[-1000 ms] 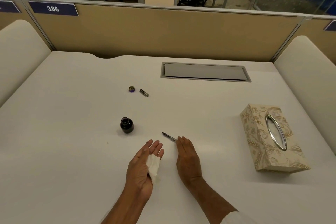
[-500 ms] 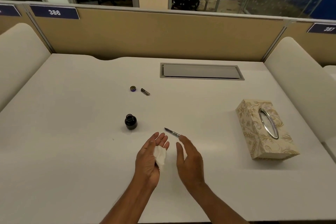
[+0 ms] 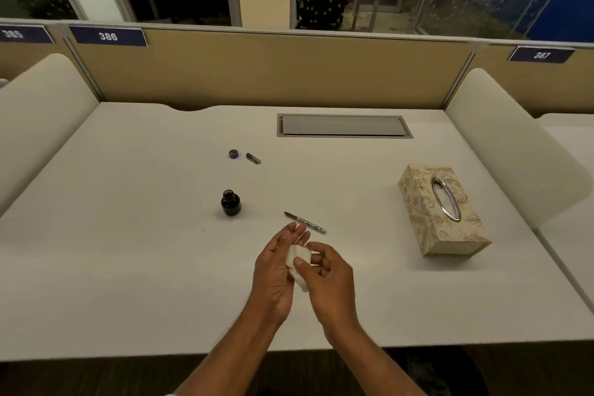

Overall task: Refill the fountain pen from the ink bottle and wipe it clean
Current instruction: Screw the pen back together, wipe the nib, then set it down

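**Both hands on the tissue, pen lying on the desk**

Furthest left I see the ink bottle (image 3: 230, 202), upright and uncapped on the white desk (image 3: 128, 251). Beyond it, well apart, lie the bottle cap (image 3: 233, 154) and, just to its right, a short dark pen part (image 3: 253, 158).

Near the front edge my left hand (image 3: 274, 270) is palm-up with fingers loosely extended, cradling a folded white tissue (image 3: 297, 262). My right hand (image 3: 328, 280) sits close against it, thumb and forefinger pinched on the tissue, the two hands together over the desk.

The fountain pen (image 3: 304, 222) lies flat just beyond my left fingertips, nib end pointing far-left, not touched by either hand.

Far right stands a patterned tissue box (image 3: 440, 212), well apart from everything.
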